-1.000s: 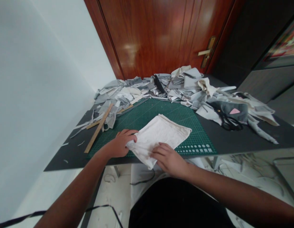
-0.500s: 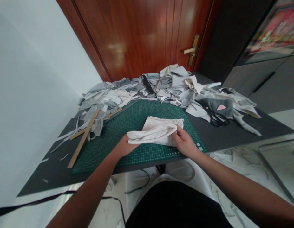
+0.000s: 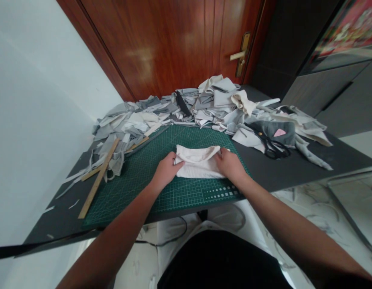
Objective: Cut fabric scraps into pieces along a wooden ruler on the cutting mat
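A long wooden ruler (image 3: 97, 181) lies untouched at 9 o'clock of the green gridded cutting mat (image 3: 137, 188). The left hand (image 3: 165, 171) has moved up the mat, and its grip is closed on the left end of the off-white folded cloth (image 3: 198, 166). A second ago the cloth lay spread wide and hung over the near edge. Now it is doubled into a narrow band near the mat's centre, so the folding looks a stage further on. The right hand (image 3: 230, 164) pinches the cloth's right end. Black-handled scissors (image 3: 274, 149) rest on the dark tabletop (image 3: 309, 168) at 3 o'clock of the cloth, and a heap of grey and white fabric scraps (image 3: 204, 104) lies at 12 o'clock
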`<act>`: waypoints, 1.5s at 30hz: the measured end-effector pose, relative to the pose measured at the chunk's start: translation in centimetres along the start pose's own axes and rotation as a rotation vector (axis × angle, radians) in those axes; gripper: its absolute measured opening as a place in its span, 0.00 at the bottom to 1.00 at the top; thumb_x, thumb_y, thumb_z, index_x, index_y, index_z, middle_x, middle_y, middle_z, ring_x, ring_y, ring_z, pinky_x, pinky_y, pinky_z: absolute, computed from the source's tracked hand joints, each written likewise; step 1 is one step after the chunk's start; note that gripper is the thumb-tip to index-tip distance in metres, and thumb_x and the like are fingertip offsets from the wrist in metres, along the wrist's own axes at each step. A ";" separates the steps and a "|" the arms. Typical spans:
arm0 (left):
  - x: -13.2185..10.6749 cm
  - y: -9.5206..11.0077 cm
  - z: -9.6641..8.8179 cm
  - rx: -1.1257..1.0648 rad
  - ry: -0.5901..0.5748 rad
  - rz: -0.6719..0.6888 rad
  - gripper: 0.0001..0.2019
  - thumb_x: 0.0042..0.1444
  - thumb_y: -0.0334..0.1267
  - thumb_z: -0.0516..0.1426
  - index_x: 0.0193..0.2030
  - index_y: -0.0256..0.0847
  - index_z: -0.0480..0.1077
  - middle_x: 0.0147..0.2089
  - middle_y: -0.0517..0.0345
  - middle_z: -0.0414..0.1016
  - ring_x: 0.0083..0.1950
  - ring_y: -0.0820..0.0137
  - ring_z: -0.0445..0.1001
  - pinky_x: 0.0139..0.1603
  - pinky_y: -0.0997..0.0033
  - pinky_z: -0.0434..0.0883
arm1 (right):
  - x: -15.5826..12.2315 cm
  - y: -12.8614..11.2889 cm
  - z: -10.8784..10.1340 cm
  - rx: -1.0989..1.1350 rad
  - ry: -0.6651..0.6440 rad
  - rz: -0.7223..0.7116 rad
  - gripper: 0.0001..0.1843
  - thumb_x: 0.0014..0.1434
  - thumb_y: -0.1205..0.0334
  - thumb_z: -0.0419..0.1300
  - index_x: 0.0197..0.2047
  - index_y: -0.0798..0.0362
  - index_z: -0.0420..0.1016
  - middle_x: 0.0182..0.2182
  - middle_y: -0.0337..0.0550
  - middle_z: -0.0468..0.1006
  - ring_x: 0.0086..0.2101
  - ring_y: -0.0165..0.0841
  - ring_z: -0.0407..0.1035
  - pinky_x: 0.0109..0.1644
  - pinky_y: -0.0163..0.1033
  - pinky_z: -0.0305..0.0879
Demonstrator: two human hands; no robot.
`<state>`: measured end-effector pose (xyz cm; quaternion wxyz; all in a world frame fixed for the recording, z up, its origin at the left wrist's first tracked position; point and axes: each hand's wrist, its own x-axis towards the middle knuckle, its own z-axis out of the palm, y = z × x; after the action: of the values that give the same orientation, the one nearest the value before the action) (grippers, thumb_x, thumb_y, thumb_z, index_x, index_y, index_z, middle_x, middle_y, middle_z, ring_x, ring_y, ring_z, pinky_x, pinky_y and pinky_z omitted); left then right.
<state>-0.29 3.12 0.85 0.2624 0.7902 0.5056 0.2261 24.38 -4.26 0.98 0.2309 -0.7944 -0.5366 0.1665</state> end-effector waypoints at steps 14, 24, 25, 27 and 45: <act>-1.6 3.1 1.8 0.431 -0.182 0.404 0.29 0.60 0.31 0.52 0.69 0.47 0.63 0.72 0.50 0.62 0.72 0.56 0.59 0.68 0.51 0.60 | -4.7 -0.5 3.2 -0.123 -0.016 -0.684 0.28 0.68 0.58 0.55 0.67 0.65 0.67 0.68 0.65 0.63 0.68 0.52 0.57 0.72 0.58 0.53; -0.3 3.4 1.7 0.470 -0.225 0.306 0.35 0.59 0.38 0.53 0.74 0.55 0.57 0.78 0.55 0.55 0.76 0.53 0.54 0.67 0.40 0.59 | -4.4 -2.1 1.4 -0.329 -0.144 -0.638 0.38 0.65 0.49 0.59 0.71 0.63 0.63 0.70 0.71 0.58 0.69 0.62 0.55 0.68 0.66 0.54; -0.4 3.5 1.4 0.468 -0.247 0.305 0.34 0.60 0.40 0.54 0.74 0.54 0.57 0.78 0.54 0.54 0.77 0.52 0.53 0.68 0.39 0.58 | -4.2 -2.2 1.1 -0.353 -0.151 -0.663 0.37 0.65 0.52 0.59 0.71 0.64 0.64 0.70 0.71 0.59 0.68 0.62 0.56 0.67 0.66 0.56; -0.8 3.5 0.8 0.466 -0.308 0.320 0.35 0.59 0.49 0.57 0.74 0.52 0.57 0.78 0.49 0.53 0.77 0.49 0.51 0.69 0.36 0.56 | -4.1 -2.6 0.5 -0.382 -0.171 -0.704 0.34 0.63 0.60 0.61 0.69 0.65 0.66 0.68 0.72 0.63 0.66 0.61 0.60 0.66 0.65 0.59; 5.7 5.3 -6.9 -0.204 0.155 0.239 0.14 0.60 0.51 0.58 0.38 0.41 0.70 0.32 0.61 0.74 0.34 0.67 0.73 0.35 0.70 0.69 | 4.4 -7.4 -4.8 0.831 -0.674 -0.265 0.17 0.60 0.51 0.63 0.44 0.55 0.80 0.38 0.47 0.86 0.35 0.39 0.80 0.39 0.42 0.75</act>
<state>1.20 7.72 10.08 0.2729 0.7940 0.4013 0.3661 22.70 1.32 8.94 0.3594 -0.4646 -0.5654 0.5790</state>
